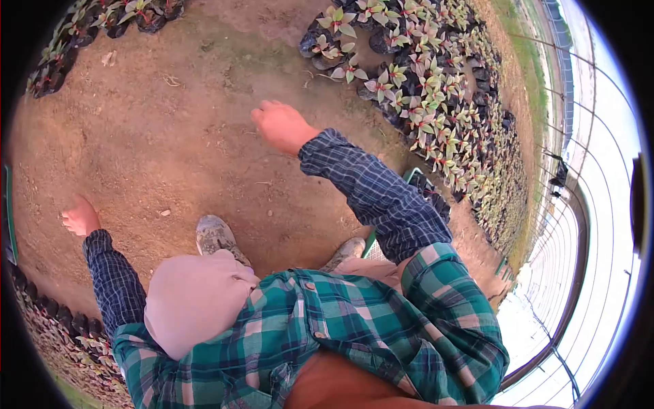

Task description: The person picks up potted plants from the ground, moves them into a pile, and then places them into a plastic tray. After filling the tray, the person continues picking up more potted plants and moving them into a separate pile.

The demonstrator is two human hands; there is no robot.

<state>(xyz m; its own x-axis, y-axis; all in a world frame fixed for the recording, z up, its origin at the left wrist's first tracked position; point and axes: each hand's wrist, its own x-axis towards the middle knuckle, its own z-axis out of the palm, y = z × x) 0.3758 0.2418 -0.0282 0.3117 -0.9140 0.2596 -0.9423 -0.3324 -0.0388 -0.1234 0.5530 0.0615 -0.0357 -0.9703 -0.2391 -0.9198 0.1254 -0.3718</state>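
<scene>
My left hand (pixel 80 217) hangs over the bare soil at the left, its fingers loosely curled and slightly blurred, with nothing visible in them. Out in front, my right hand (pixel 283 126) is held above the brown ground with its fingers folded in, and no object shows in it. Nearest to the right hand are young potted plants (pixel 335 49) in black plastic bags, their leaves green and reddish; the hand is apart from them. Dark checked sleeves cover both forearms.
A dense bed of bagged seedlings (pixel 429 88) stretches along the right. More bagged plants (pixel 150 15) stand at the upper left and lower left. A green-rimmed crate (pixel 414 174) holding black bags sits partly behind my right arm. Another green edge (pixel 9 215) shows far left.
</scene>
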